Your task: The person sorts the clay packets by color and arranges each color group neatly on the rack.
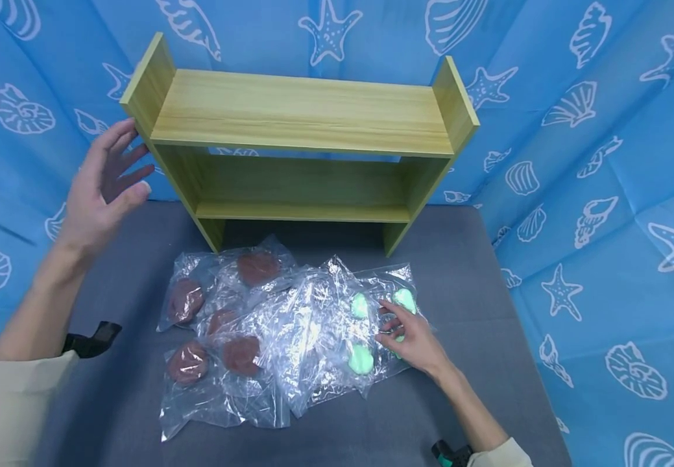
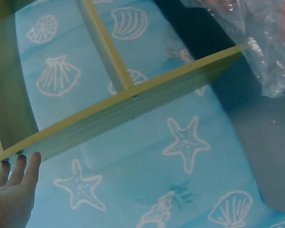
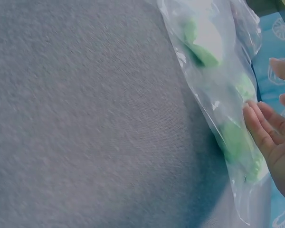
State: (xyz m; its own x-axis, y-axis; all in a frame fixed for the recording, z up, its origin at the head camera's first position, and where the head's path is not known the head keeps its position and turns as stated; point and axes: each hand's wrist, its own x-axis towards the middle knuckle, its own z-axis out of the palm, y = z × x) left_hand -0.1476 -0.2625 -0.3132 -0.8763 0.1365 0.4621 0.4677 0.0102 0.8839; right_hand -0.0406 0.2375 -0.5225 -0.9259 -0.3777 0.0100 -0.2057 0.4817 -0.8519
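Note:
A small two-tier wooden shelf (image 1: 301, 113) stands at the back of the table. My left hand (image 1: 98, 194) is raised at its left side panel (image 2: 133, 107), fingers spread and fingertips right at the panel's edge. Clear plastic bags (image 1: 307, 324) lie overlapping in front of the shelf. On the left, the bags contain several brown roundish pieces (image 1: 189, 362); on the right, several light green pieces (image 1: 361, 359). Over the right-hand bags is my right hand (image 1: 415, 340), its fingers loosely bent near the green pieces and gripping nothing. In the right wrist view its fingertips overlap the bag (image 3: 213, 99).
Grey cloth (image 1: 477, 285) covers the table. Behind and to both sides hangs a blue curtain (image 1: 599, 194) printed with white shells and starfish. Black wrist straps (image 1: 93, 338) sit on both forearms, next to light sleeves.

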